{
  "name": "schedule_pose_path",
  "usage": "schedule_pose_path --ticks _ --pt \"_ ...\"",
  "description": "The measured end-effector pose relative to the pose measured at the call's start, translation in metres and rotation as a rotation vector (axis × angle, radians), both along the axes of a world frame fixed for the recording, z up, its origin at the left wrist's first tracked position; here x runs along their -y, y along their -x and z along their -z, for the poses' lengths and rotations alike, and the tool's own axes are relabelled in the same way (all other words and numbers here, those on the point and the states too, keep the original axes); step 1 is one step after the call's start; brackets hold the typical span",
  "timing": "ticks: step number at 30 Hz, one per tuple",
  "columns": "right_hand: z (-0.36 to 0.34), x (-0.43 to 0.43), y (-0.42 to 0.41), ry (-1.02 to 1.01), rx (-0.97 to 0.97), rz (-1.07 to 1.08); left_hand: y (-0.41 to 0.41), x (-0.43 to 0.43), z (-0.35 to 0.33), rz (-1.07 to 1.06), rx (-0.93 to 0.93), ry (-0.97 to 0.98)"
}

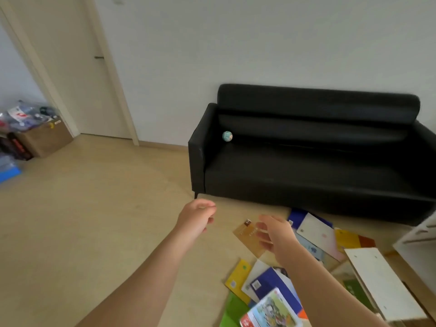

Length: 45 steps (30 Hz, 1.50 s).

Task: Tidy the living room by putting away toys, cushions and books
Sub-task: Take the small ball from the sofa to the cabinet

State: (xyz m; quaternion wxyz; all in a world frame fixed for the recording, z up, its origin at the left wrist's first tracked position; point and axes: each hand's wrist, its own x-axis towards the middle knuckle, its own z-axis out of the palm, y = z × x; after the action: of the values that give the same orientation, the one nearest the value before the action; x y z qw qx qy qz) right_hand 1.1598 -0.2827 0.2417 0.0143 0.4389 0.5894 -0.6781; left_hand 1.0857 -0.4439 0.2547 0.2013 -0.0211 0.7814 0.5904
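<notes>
One sofa, one ball, two hands, roughly a dozen books.

One black sofa (306, 171) carries one small ball (227, 136) on its seat. In front of the sofa are two hands: one left hand (197, 217) and one right hand (277, 236), which grips one tan book (246, 233). Just before the sofa's front edge lie about five sofa-side books (316, 234). Farther out from the sofa are five outer books (271, 283), plus one green book (352, 289) under one white board (382, 284). Overlap blurs exact totals. Well off from the sofa stands one cardboard box (44, 140).
</notes>
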Motion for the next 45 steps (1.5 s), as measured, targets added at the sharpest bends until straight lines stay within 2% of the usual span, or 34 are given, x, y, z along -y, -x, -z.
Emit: schedule_pose_path --ticks 10,13,18,26,32,37,43,45 --pt "0.024 -0.043 0.236 -0.032 0.047 0.092 0.24 -0.034 0.02 0.063 0.016 0.044" --pt "0.035 -0.07 0.321 -0.007 0.005 0.088 0.325 -0.067 0.027 0.062 0.009 0.054" --pt "0.033 -0.13 0.443 -0.001 0.072 0.098 0.46 -0.136 0.03 0.125 0.034 0.131" --pt "0.029 -0.219 0.556 -0.046 0.143 0.201 0.617 -0.247 0.044 0.345 0.004 0.189" --pt "0.055 -0.279 0.66 -0.049 0.208 0.301 0.735 -0.322 0.08 0.466 0.026 0.266" --pt "0.067 -0.316 0.765 0.032 0.301 0.307 0.839 -0.37 0.115 0.527 0.037 0.394" --pt "0.118 -0.366 0.857 0.037 0.382 0.314 0.941 -0.413 0.195 0.475 0.091 0.545" --pt "0.144 -0.378 0.879 0.056 0.413 0.314 0.964 -0.424 0.227 0.52 0.061 0.624"
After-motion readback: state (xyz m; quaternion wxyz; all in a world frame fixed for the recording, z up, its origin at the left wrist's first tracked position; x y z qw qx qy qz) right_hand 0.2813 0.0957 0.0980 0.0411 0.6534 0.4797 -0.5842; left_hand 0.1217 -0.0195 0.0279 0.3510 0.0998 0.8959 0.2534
